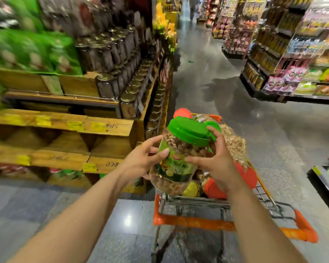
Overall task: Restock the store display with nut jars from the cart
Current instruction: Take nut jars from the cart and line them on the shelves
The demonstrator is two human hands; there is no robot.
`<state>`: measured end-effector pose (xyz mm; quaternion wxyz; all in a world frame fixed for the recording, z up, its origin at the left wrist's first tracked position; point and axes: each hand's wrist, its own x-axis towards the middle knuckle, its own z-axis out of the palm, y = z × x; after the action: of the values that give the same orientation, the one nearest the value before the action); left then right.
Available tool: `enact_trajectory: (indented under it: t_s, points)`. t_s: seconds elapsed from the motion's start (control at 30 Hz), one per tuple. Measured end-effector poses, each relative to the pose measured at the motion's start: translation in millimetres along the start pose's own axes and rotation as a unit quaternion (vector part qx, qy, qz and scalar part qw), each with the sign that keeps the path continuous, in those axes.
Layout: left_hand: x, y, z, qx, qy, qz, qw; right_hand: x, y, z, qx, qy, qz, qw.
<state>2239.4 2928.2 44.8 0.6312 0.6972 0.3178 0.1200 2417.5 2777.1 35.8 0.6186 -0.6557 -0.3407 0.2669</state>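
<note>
Head view: both hands hold one clear nut mix jar point(176, 158) with a green lid point(188, 130), tilted, above the front of the shopping cart point(194, 221). Left hand point(142, 160) curled round the jar's left side, thumb on the green label. Right hand point(217, 160) curled round the right side, fingers up at the lid edge, thumb across the label. In the cart, just behind and under the held jar: more nut jars point(234, 141), one with an orange lid point(182, 113); orange shapes lower down too blurred to name. Cart has orange trim and handle. To the left, wooden crate display point(65, 141) with yellow price tags; above it, rows of gold-lidded dark jars point(129, 86) and green packs point(36, 52), blurred. Grey tiled aisle floor point(207, 73) ahead; stocked shelves point(292, 54) on the right.
</note>
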Motion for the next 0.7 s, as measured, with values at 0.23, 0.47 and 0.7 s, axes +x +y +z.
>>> enact_trajectory:
  t_s: [0.23, 0.47, 0.7]
  points:
    - [-86.5, -2.7, -49.6, 0.016, 0.132, 0.032, 0.991, -8.2, -36.4, 72.0, 0.027, -0.132, -0.029, 0.991]
    - [-177.2, -38.6, -144.7, 0.000, 0.240, 0.041, 0.970, -35.3, -80.3, 195.1, 0.037, -0.256, -0.045, 0.965]
    - [-277.5, -79.3, -266.1, -0.016, 0.299, 0.038, 0.953, -77.7, -106.1, 353.2, 0.069, -0.320, -0.013, 0.945]
